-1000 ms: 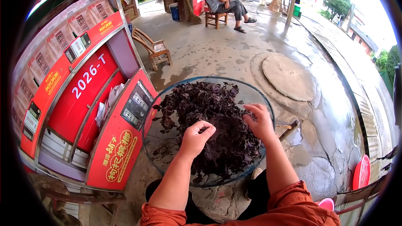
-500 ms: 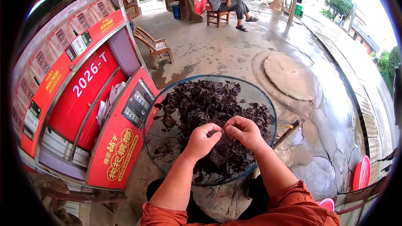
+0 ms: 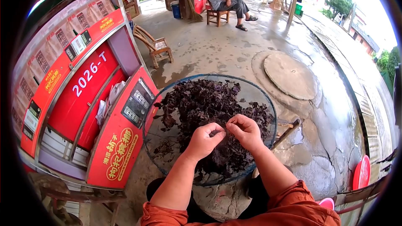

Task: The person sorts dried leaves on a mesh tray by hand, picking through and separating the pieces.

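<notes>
A round mesh tray (image 3: 274, 113) with a blue rim lies in front of me, bearing a heap of dark purple leaves (image 3: 205, 96). Over the near middle of the heap is my left hand (image 3: 206, 141), its thumb and fingers pinched together. Close on its right, my right hand (image 3: 245, 132) is pinched too, fingertips nearly meeting those of the left. Whatever lies between the fingers is too small to make out.
A red display stand (image 3: 121, 142) is at the left, with a small bamboo chair (image 3: 157, 50) behind it. Further back a person (image 3: 228, 2) sits on a wooden chair. A round concrete cover (image 3: 290, 76) and a pink basin (image 3: 361, 172) are at the right.
My right hand has come left and down from above the heap's right side to beside my left hand, its fingers now closed. My left hand has moved slightly right.
</notes>
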Demonstrator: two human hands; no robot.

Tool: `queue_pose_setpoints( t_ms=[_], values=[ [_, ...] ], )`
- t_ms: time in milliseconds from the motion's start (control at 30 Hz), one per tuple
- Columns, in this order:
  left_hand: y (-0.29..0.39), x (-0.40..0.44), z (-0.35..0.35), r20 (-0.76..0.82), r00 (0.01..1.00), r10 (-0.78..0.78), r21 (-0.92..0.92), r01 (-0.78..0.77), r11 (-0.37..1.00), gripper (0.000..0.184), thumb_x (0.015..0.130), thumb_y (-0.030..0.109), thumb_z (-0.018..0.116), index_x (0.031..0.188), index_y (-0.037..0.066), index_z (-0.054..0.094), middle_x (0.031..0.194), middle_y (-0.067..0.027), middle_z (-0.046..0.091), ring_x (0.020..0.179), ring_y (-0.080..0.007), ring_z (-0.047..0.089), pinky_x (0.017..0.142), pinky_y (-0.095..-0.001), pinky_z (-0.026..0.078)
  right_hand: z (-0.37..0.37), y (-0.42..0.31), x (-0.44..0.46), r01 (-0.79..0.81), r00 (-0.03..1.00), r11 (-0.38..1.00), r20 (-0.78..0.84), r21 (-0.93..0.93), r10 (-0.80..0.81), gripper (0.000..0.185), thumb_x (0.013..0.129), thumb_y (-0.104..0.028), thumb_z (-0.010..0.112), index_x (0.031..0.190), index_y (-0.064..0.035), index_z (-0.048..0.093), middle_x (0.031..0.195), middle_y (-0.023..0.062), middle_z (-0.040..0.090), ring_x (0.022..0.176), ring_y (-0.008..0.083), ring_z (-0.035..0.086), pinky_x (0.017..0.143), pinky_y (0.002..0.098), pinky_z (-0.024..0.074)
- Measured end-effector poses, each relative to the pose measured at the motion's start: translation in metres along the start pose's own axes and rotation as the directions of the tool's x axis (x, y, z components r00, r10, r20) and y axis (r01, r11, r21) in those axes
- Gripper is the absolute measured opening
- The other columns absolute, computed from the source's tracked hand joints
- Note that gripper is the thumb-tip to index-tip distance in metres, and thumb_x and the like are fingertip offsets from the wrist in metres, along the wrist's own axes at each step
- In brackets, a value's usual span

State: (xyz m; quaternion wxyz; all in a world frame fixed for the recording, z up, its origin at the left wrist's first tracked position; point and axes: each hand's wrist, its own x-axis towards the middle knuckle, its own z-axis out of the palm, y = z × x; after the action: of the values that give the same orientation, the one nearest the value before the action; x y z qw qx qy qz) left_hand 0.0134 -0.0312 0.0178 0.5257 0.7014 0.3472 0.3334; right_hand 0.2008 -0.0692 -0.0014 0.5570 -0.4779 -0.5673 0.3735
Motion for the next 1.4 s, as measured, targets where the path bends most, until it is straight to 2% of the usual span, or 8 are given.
queue_pose_setpoints(
  t_ms=[267,400,467,533,667,1000,1300,1400],
  values=[
    [-0.004,-0.002,-0.005,-0.017,1.0,0.025,0.0,-0.025,1.0,0.013,0.091,0.015,0.069,0.091,0.002,0.068,0.082,0.0012,0.065,0.078,-0.0062,0.055,0.072,-0.0248,0.046,-0.01,0.006,0.01,-0.055,0.964,0.932,-0.223,0.358,0.143,0.015,0.097,-0.014,0.062,0.088,-0.0026,0.066,0.076,0.0007,0.063,0.067,0.0082,0.056,0.065,0.0232,0.0443],
    [-0.009,-0.002,-0.006,-0.149,0.988,-0.03,-0.128,0.011,0.992,0.013,0.092,0.017,0.07,0.092,0.005,0.069,0.079,0.0052,0.062,0.071,-0.0035,0.052,0.065,-0.0221,0.044,-0.049,0.02,0.023,-0.052,0.92,0.986,-0.376,0.158,0.109,0.025,0.096,-0.022,0.066,0.078,-0.0057,0.064,0.069,-0.0029,0.06,0.061,0.0064,0.05,0.057,0.0244,0.0404],
    [-0.008,-0.001,-0.007,-0.162,0.984,-0.075,-0.138,0.053,0.989,0.012,0.092,0.018,0.07,0.094,0.006,0.069,0.08,0.0064,0.062,0.071,-0.0027,0.051,0.064,-0.0216,0.043,-0.058,0.023,0.022,-0.129,0.932,0.991,-0.343,-0.025,0.113,0.03,0.095,-0.026,0.069,0.075,-0.0043,0.064,0.067,-0.0041,0.059,0.06,0.0061,0.049,0.056,0.0246,0.0407],
    [-0.005,-0.001,-0.005,-0.145,0.981,-0.127,-0.15,0.105,0.983,0.01,0.091,0.014,0.07,0.094,0.004,0.068,0.089,0.0039,0.065,0.085,-0.0056,0.056,0.08,-0.0241,0.046,-0.046,0.009,0.016,-0.159,0.968,0.957,-0.227,-0.242,0.104,0.028,0.093,-0.026,0.073,0.078,-0.0026,0.067,0.071,-0.0031,0.062,0.066,0.0062,0.053,0.06,0.0239,0.0439],
    [-0.009,0.001,0.005,-0.113,0.993,-0.032,-0.16,0.013,0.987,0.01,0.091,0.013,0.069,0.095,0.004,0.067,0.09,0.0035,0.065,0.085,-0.0056,0.056,0.079,-0.0237,0.046,-0.009,-0.008,0.003,-0.14,0.971,0.988,0.206,0.063,0.125,0.017,0.092,-0.018,0.073,0.098,-0.0021,0.069,0.086,-0.004,0.066,0.079,0.0048,0.057,0.07,0.0224,0.0478],
    [0.001,-0.002,-0.002,-0.094,0.995,0.012,-0.019,-0.014,1.0,0.008,0.09,0.01,0.069,0.092,0.003,0.066,0.085,0.0017,0.065,0.081,-0.0057,0.056,0.075,-0.0242,0.046,-0.009,-0.008,0.002,-0.268,0.923,0.963,0.286,0.003,0.256,0.018,0.091,-0.014,0.074,0.102,-0.0002,0.069,0.092,-0.0027,0.067,0.083,0.0041,0.059,0.075,0.0208,0.0488],
    [0.0,-0.002,-0.001,-0.068,0.993,0.099,0.054,-0.096,0.994,0.007,0.088,0.009,0.069,0.089,0.003,0.066,0.08,-0.0004,0.064,0.074,-0.0074,0.056,0.069,-0.0259,0.047,-0.012,-0.003,0.002,-0.312,0.912,0.937,0.326,0.158,0.249,0.015,0.09,-0.016,0.075,0.093,-0.0029,0.069,0.082,-0.0065,0.064,0.074,0.001,0.053,0.064,0.0202,0.0443],
    [-0.004,-0.002,0.001,-0.044,0.995,0.095,0.079,-0.091,0.993,0.009,0.088,0.011,0.069,0.088,0.002,0.066,0.077,-0.002,0.064,0.069,-0.0082,0.056,0.064,-0.0261,0.048,-0.013,-0.005,0.002,-0.219,0.933,0.976,0.29,-0.013,0.213,0.008,0.085,-0.01,0.073,0.087,-0.0041,0.069,0.077,-0.0041,0.063,0.071,0.004,0.054,0.063,0.0236,0.0447]
  ],
)
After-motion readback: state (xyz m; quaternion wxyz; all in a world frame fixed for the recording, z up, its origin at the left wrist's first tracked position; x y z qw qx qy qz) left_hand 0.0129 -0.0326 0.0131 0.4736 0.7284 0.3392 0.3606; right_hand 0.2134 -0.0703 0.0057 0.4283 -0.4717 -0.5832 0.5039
